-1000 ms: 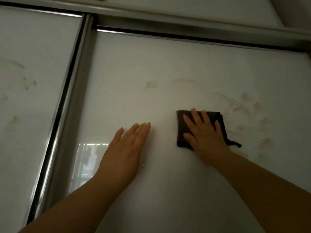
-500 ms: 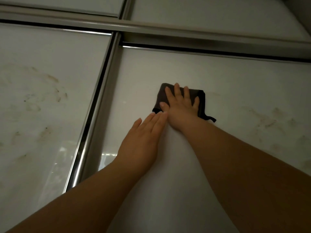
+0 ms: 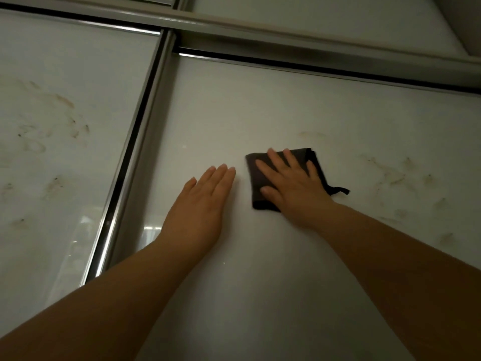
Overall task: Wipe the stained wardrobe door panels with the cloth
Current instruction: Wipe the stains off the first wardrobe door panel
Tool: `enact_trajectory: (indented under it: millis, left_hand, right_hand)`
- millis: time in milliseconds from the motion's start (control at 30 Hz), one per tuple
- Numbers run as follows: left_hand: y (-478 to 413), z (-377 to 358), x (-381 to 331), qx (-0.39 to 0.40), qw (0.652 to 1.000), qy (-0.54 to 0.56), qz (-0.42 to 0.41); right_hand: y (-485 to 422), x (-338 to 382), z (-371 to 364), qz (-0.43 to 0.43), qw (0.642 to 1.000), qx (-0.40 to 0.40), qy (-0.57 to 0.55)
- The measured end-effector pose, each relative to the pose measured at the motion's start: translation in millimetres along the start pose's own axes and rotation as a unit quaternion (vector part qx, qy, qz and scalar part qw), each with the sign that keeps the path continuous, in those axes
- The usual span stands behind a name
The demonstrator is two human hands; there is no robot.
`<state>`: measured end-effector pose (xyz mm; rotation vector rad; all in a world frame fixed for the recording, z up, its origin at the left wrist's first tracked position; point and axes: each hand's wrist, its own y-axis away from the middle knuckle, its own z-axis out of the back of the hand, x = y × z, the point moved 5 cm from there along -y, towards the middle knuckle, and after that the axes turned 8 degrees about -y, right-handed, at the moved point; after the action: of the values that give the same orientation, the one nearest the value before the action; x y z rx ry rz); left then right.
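The right hand (image 3: 294, 187) lies flat, fingers (image 3: 276, 158) spread, pressing the dark folded square cloth (image 3: 260, 178) against the glossy white wardrobe door panel (image 3: 260, 105) for even wiping pressure; brown stains (image 3: 390, 175) lie at three o'clock. The left hand (image 3: 201, 204), released and flat at nine o'clock, braces the panel.

We see a dim, evenly lit scene with a greyish cast; the glossy white door panel (image 3: 286, 105) carries a pale reflection near its lower left, perhaps a window behind us, and a matching sheen lies on the left panel (image 3: 52, 178). Soft shadows sit close under the left hand (image 3: 200, 201) and the right hand (image 3: 291, 186), and both forearms darken toward the bottom corners. The wide lens bends the metal frame (image 3: 145, 131) and top rail into slanted lines, detail is soft and slightly smeared throughout, and the brown stains (image 3: 390, 175) read only as faint blurs.
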<state>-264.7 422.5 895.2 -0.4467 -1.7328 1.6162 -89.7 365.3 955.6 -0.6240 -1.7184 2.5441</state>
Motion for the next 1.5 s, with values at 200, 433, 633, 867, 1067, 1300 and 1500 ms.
enact_trajectory:
  millis: [200, 433, 633, 867, 1067, 1300, 1500]
  left_hand:
    - [12, -14, 6, 0.037, 0.999, -0.004, -0.010]
    - [20, -16, 6, 0.044, 0.999, -0.012, -0.014]
    - [18, -14, 1, 0.026, 0.999, -0.015, -0.020]
    - [5, -14, -30, 0.017, 1.000, 0.010, -0.004]
    - [-7, -28, -74, 0.009, 1.000, 0.006, -0.018]
    - [-24, -58, -121, 0.008, 0.999, -0.006, -0.040]
    - [-43, -70, -139, -0.001, 0.999, -0.026, -0.029]
  right_hand:
    - [-5, 9, -4, -0.078, 0.996, -0.019, -0.028]
    - [50, -8, -15, -0.017, 0.999, 0.028, -0.007]
    - [25, -42, 2, -0.142, 0.988, 0.044, -0.036]
    - [59, -8, -16, -0.032, 0.999, 0.023, -0.017]
    - [115, -72, -19, 0.059, 0.997, 0.047, 0.024]
    - [75, -145, 12, -0.060, 0.998, 0.031, -0.001]
    - [84, -129, 3, -0.022, 1.000, -0.001, -0.013]
